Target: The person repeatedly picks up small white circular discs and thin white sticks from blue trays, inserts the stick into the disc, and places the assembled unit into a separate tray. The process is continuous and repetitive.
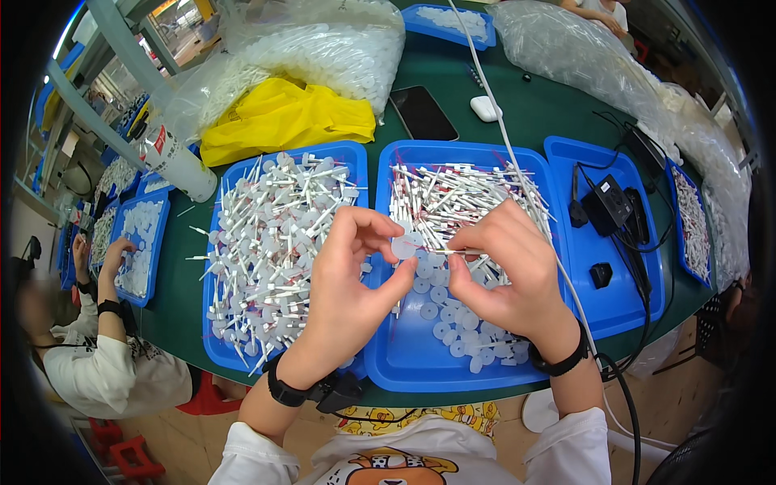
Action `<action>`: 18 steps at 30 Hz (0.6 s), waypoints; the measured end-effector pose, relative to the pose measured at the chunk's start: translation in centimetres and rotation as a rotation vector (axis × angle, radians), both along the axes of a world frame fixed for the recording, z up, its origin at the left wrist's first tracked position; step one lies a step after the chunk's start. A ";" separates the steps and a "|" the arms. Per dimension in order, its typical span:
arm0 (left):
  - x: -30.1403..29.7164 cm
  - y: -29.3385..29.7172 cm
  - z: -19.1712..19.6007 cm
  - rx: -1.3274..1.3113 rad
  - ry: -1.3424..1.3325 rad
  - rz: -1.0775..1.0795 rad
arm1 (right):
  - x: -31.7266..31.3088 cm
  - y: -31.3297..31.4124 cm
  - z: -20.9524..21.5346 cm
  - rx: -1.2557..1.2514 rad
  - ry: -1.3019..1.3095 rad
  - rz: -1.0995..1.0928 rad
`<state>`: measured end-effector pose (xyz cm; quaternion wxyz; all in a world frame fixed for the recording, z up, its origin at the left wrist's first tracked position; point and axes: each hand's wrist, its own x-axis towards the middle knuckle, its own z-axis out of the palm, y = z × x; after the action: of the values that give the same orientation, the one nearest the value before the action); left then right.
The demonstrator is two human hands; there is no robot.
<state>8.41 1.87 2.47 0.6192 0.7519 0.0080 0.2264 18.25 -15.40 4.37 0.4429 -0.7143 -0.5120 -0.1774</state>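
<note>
My left hand (349, 279) pinches a translucent white plastic disc (406, 245) between thumb and fingers. Close to it, the thumb and forefinger of my right hand (509, 271) grip a thin white stick (442, 251) whose tip points at the disc; whether the two touch, I cannot tell. Both hands hover over a blue tray (404, 356) with a heap of thin white sticks (453, 198) at its far side and loose discs (469, 327) nearer me. Left of it, another blue tray (360, 158) is piled with sticks fitted with discs (275, 242).
A third blue tray (622, 311) at right holds a black adapter (606, 202) and cables. A pale cable (517, 153) crosses the middle tray. Behind lie a yellow bag (287, 117), a phone (424, 113) and a white case (486, 108). A co-worker's hand (117, 257) works at far left.
</note>
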 end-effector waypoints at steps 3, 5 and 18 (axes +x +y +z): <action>0.1 0.0 0.1 -0.032 -0.004 0.031 | 0.0 0.0 0.0 -0.007 -0.001 0.002; 0.0 0.0 0.2 -0.022 0.014 0.039 | 0.0 0.0 0.0 -0.010 -0.001 0.004; 0.1 0.0 0.3 0.009 -0.007 -0.010 | 0.2 -0.1 0.0 -0.018 -0.005 -0.012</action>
<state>8.47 1.85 2.78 0.6170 0.7539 0.0012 0.2259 18.45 -15.45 4.41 0.4339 -0.7210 -0.5103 -0.1774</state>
